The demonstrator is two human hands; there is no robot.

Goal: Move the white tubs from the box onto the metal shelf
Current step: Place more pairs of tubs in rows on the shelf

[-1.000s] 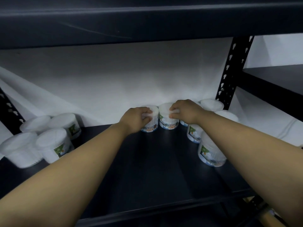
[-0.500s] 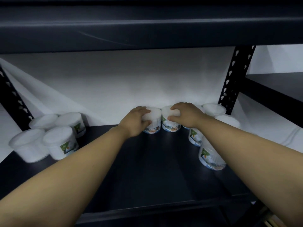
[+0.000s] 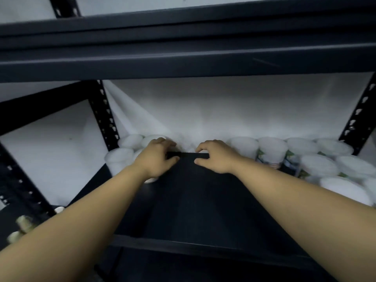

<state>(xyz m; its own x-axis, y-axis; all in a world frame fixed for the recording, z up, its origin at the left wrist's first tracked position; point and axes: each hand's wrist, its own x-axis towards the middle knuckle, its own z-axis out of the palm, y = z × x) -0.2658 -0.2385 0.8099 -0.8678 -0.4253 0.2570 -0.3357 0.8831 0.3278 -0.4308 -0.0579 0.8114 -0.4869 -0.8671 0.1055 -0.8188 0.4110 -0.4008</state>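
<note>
From the head camera, both bare arms reach deep into the metal shelf (image 3: 203, 200), a dark board framed by black perforated uprights, with a white backdrop (image 3: 223, 110) hanging behind it. The picture is blurred, so fine detail is soft.

The left hand (image 3: 157, 157) lies at the back left of the shelf board, knuckles up, fingers loosely bent and reaching towards the left group of white tubs (image 3: 130, 147). That cluster stands in the back left corner, just beside and partly under the hand; one tub's bottom edge peeks out below the wrist. Whether the fingers actually grip a tub I cannot tell, since the hand hides the contact.

The right hand (image 3: 215, 157) is near the middle of the back edge, fingers curled downward, thumb stretched towards the left hand. It appears to hold nothing, though the blur leaves that unsure. The right group of white tubs (image 3: 305, 157) begins just beside it, the nearest tub close to the back of the hand, and runs along the back to the right upright in two or more crowded rows, green-printed labels showing on some sides.

Between the two hands the dark board is bare. A few pale small objects (image 3: 22, 224) sit on a lower level at far left, too blurred to identify.
</note>
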